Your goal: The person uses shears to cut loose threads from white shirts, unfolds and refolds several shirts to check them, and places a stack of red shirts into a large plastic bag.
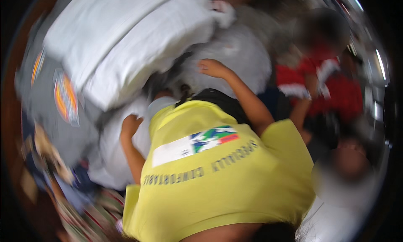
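My left hand (131,125) hangs beside a white bundle (117,151); its fingers look bent, but blur hides how far they close. Farther forward, my right hand (213,69) hovers over or rests against a round greyish-white sack (243,57); contact is unclear. Its fingers are loosely bent and hold nothing that I can see. A large stack of white folded cloth or sacking (130,36) fills the far left. Below it lies grey material (86,135) bearing an orange oval label (66,97).
On the right are a person in red clothing (340,95) and, nearer, another person in a white top (336,219). Striped cloth (90,219) shows at the lower left. My yellow shirt (226,191) covers the lower middle. Much of the view is blurred.
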### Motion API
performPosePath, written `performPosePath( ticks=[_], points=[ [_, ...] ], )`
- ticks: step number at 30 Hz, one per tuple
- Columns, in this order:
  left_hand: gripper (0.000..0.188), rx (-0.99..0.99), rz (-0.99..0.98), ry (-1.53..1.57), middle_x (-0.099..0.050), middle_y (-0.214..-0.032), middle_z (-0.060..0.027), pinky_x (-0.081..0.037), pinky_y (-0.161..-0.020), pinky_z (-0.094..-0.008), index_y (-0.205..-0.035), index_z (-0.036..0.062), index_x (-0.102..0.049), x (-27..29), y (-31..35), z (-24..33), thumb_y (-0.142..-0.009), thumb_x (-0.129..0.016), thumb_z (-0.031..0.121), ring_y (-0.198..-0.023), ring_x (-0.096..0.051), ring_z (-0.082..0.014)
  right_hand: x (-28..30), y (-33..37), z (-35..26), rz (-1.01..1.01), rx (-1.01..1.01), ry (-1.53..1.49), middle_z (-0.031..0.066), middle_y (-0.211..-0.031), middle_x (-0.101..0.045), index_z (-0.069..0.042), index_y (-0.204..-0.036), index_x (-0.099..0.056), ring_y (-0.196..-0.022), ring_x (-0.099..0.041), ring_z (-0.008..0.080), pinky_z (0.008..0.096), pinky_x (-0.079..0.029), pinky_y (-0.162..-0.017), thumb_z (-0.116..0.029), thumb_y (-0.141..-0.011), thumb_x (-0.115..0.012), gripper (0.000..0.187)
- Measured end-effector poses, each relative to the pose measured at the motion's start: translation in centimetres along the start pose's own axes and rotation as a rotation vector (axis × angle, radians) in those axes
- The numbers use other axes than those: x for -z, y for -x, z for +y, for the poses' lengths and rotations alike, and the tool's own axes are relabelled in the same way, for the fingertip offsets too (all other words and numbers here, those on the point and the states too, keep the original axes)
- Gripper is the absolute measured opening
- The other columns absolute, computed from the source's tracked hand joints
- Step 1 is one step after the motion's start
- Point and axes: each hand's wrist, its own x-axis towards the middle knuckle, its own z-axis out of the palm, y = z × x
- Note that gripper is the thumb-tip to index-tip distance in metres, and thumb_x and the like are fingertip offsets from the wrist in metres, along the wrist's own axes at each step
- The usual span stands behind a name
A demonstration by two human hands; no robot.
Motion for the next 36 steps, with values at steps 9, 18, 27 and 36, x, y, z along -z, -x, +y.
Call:
performPosePath(
  ticks=[9,18,27,36],
  points=[
    [0.041,0.38,0.144,0.111,-0.059,-0.096,-0.0257,-0.046,-0.078,-0.0444,-0.099,-0.0007,-0.058,-21.0,7.6,-4.1,-0.073,-0.065,0.03,-0.091,-0.057,-0.0385,-13.7,0.3,-3.1,-0.601,0.327,-0.147,0.0097,-0.083,-0.061,-0.008,-0.096,-0.059,-0.083,-0.059,0.0271,0.0358,-0.046,-0.075,-0.023,-0.079,-0.061,0.022],
    [0.026,-0.112,0.162,0.059,-0.06,-0.073,-0.0243,-0.045,-0.067,-0.0473,-0.09,-0.0016,-0.057,-15.9,15.1,7.1,-0.077,-0.057,0.02,-0.072,-0.058,-0.0404,-23.2,0.9,-15.4,-0.165,0.154,-0.105,0.0215,-0.115,-0.046,-0.008,-0.133,-0.028,-0.092,-0.054,0.028,0.0345,-0.049,-0.072,-0.025,-0.07,-0.071,0.078],
    [0.053,0.036,0.053,-0.137,-0.063,-0.081,-0.0228,-0.048,-0.069,-0.0439,-0.112,0.002,-0.053,-12.8,23.6,-1.5,-0.072,-0.065,0.035,-0.078,-0.061,-0.0381,-26.3,3.5,-11.6,-0.429,-0.395,-0.811,0.0125,-0.1,-0.058,-0.005,-0.126,-0.042,-0.073,-0.056,0.0186,0.0296,-0.045,-0.048,-0.004,-0.07,-0.067,0.062],
    [0.057,0.002,0.074,-0.279,-0.063,-0.072,-0.0193,-0.048,-0.062,-0.0396,-0.101,-0.0008,-0.058,-8.8,35.6,-8.8,-0.067,-0.071,0.043,-0.069,-0.063,-0.0332,-16.4,17.5,-11.4,0.348,-0.294,-0.767,0.0,-0.069,-0.058,-0.006,-0.086,-0.066,-0.056,-0.052,0.0102,0.0257,-0.042,-0.047,-0.008,-0.074,-0.062,0.013]
  ],
)
